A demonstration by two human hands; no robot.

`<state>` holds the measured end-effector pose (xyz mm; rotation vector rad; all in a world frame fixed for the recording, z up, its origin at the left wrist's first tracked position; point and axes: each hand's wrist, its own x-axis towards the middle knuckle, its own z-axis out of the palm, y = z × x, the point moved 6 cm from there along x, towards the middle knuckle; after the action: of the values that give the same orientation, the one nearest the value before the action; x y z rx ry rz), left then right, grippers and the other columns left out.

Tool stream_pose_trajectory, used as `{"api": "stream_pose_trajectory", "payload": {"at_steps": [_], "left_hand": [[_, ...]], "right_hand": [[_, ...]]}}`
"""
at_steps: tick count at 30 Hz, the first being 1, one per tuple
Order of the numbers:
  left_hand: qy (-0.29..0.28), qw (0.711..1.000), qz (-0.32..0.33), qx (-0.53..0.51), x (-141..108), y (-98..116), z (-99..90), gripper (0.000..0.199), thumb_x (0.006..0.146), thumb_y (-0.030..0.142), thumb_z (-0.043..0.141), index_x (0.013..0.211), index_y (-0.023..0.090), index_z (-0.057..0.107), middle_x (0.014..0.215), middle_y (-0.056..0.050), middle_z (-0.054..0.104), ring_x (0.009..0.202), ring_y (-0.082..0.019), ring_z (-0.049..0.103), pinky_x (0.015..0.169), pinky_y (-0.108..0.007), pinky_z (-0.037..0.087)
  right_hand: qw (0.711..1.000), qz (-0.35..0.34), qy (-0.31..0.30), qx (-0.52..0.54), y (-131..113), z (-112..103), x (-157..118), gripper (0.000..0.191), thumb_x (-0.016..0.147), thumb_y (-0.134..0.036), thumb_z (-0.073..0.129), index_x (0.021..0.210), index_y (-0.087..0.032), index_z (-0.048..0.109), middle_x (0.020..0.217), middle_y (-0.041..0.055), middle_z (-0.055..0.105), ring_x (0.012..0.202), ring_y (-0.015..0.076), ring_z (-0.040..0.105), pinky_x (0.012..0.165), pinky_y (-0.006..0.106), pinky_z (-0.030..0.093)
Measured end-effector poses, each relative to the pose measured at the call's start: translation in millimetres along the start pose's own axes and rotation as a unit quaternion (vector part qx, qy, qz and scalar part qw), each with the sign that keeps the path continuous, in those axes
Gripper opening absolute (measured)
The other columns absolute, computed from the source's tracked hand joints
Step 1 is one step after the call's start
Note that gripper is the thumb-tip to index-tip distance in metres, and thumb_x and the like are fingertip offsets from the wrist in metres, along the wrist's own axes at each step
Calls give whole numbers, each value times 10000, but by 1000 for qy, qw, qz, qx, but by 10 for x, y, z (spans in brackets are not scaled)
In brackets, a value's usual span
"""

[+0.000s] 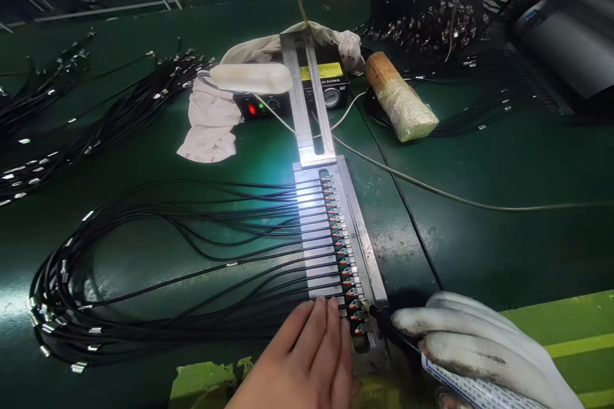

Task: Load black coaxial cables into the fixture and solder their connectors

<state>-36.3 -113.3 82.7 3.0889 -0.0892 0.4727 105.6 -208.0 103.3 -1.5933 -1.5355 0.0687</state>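
Note:
My bare left hand lies flat, fingers out, over the near cables at the low end of a metal fixture. Black cables run side by side across its plate, and their small metal connectors with orange bits line up in a column. In a stained white glove, my right hand grips a dark-nozzled dispensing tool with a printed white label. Its tip is at the connectors near the bottom of the row; whether it touches one I cannot tell. My palm hides much of the tool.
Behind the fixture, a metal bracket leans by a black control box with a gauge, a white cloth and a white cylinder. A wrapped block, hoses and cable bundles lie on the green table.

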Motion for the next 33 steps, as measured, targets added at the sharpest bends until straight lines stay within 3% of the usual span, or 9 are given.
{"api": "stream_pose_trajectory", "payload": {"at_steps": [10, 15, 22, 33], "left_hand": [[0, 1000, 5, 0, 17, -3, -23, 213, 878, 197, 570, 1032, 84, 664, 1076, -77, 698, 1014, -232, 636, 937, -360, 444], [-2, 1000, -2, -2, 25, -10, -18, 199, 886, 192, 569, 1028, 84, 658, 1073, -79, 697, 1018, -227, 635, 936, -358, 453], [2, 1000, 2, -8, 49, -20, -46, 200, 880, 167, 555, 1025, 82, 664, 1072, -81, 698, 1006, -231, 640, 928, -359, 457], [-3, 1000, 5, -1, 9, -5, -25, 216, 873, 205, 596, 1046, 89, 654, 1098, -83, 690, 1055, -235, 627, 960, -358, 447]], "right_hand": [[1000, -5, 7, -5, 9, 5, -40, 144, 945, -293, 518, 903, -171, 580, 926, 62, 713, 833, 154, 691, 893, 270, 507], [1000, -4, 6, 4, 48, -13, -38, 122, 923, -282, 534, 922, -170, 583, 958, 66, 709, 850, 167, 693, 850, 283, 538], [1000, -11, -8, 21, 70, 17, -75, 116, 890, -232, 565, 969, -151, 587, 1035, 61, 691, 971, 143, 664, 1024, 259, 435], [1000, -19, -8, 1, 43, -10, -52, 125, 916, -276, 556, 948, -161, 590, 1001, 65, 701, 922, 155, 680, 963, 267, 483]]}}
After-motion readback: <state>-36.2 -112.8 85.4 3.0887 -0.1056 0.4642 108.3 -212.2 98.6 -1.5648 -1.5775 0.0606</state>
